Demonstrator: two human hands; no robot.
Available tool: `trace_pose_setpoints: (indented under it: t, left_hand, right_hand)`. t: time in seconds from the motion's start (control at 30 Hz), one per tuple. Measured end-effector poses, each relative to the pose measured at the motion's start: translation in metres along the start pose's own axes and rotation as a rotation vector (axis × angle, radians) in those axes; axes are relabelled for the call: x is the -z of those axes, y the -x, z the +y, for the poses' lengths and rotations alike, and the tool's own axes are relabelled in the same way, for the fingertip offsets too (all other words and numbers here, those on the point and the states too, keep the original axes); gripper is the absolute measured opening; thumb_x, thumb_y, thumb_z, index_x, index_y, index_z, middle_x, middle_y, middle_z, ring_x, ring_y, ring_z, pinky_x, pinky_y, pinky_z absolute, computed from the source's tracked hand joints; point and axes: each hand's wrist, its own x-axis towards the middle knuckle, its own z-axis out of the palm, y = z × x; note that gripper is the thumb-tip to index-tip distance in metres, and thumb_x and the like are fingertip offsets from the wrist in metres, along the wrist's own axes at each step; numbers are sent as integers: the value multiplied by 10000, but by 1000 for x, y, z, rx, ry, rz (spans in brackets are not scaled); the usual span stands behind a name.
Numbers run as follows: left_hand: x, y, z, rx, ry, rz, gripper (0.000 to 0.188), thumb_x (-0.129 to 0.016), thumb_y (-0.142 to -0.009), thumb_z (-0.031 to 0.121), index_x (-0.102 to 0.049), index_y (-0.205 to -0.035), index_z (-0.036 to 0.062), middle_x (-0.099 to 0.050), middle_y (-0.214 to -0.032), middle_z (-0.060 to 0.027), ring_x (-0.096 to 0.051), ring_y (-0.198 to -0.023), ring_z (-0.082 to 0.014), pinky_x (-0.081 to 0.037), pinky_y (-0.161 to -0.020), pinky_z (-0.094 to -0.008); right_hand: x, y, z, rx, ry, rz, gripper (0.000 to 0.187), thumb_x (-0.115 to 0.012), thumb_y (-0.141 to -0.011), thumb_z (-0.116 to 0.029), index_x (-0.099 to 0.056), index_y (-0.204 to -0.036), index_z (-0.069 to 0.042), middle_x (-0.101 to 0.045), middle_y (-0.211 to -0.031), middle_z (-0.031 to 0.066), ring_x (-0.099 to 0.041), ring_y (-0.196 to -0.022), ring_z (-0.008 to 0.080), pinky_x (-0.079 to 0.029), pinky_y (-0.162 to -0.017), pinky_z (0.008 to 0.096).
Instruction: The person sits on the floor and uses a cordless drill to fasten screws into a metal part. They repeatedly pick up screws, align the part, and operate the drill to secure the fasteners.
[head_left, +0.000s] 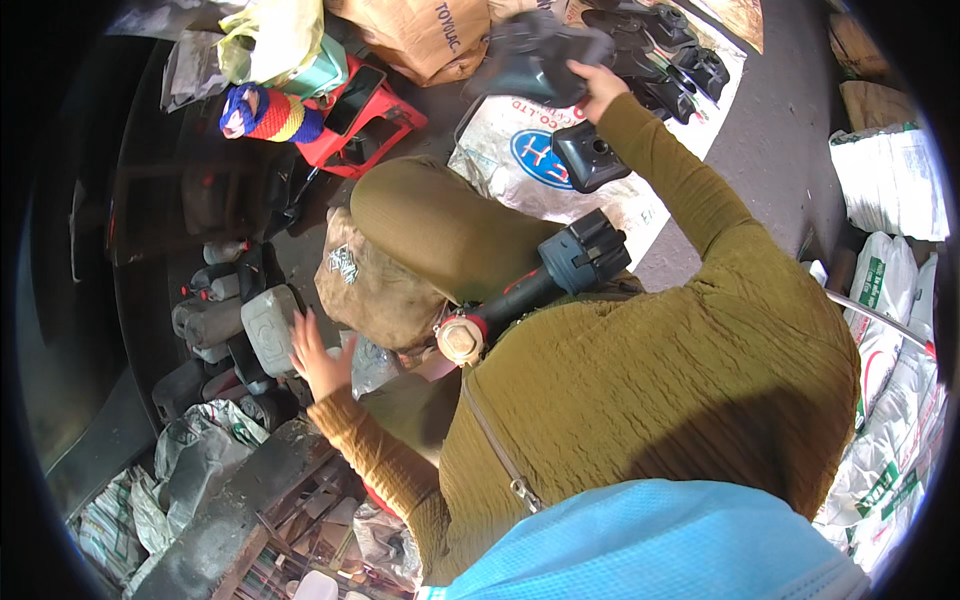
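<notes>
My right hand (600, 90) reaches far forward and is closed on the edge of a black moulded plastic part (540, 65), blurred by motion. Under it, another black plastic part (588, 160) lies on a flattened white sack (495, 135). More black plastic parts (655, 50) are heaped at the far right of that sack. My left hand (322, 358) is raised with its fingers spread, and nothing is in it. It is nearest to a grey, jug-like plastic container (270, 330). Small silvery screws (343, 263) lie in a pile on a brown cloth or sack (375, 305) beside my leg.
A black, torch-shaped device (545, 285) sits against my front. A red stool (365, 125) carries a yellow plastic bag (270, 40) and a striped knitted item (275, 115). Brown paper sacks (415, 35) stand ahead. White printed sacks (880, 350) line the right; several dark containers (210, 320) stand left.
</notes>
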Motion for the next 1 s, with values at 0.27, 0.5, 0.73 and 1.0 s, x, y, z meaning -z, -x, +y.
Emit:
trace_pose_setpoints:
  t: [0.27, 0.5, 0.73, 1.0]
  left_hand:
    - [-71, 90, -122, 461, 429, -432, 801, -790, -767, 265, -390, -1407, -2, -550, -1312, -206, -585, -1122, -256, -468, -926, -337]
    - [-72, 90, -108, 376, 408, -437, 770, -779, -768, 252, -407, -1395, 2, -549, -1319, -189, -533, -1220, -267, -424, -1005, -352]
    - [-50, 64, -75, 386, 381, -320, 767, -755, -758, 399, -445, -1380, 74, -559, -1292, -201, -535, -1196, -346, -430, -993, -404]
    - [-29, 60, -68, 93, 786, -61, 665, -754, -776, 262, -478, -1335, 29, -653, -1082, -166, -617, -982, -328, -464, -895, -380]
  right_hand:
    - [203, -182, -37, 204, -609, 296, 376, -539, -954, -137, -438, -1288, 2, -496, -1292, 211, -541, -1138, 390, -489, -921, 578]
    - [122, -161, -25, -149, 189, 51, 366, -427, -966, -39, -351, -1323, -6, -565, -1269, 188, -616, -1037, 363, -536, -900, 473]
    - [-187, -49, 18, -221, 843, -1031, 436, -581, -939, -220, -500, -1345, -82, -650, -1062, 69, -650, -854, 131, -553, -744, 292]
    - [-448, -4, 238, 157, 1894, -1434, 327, -620, -874, -219, -626, -1174, -89, -679, -896, 52, -623, -745, 150, -515, -636, 306]
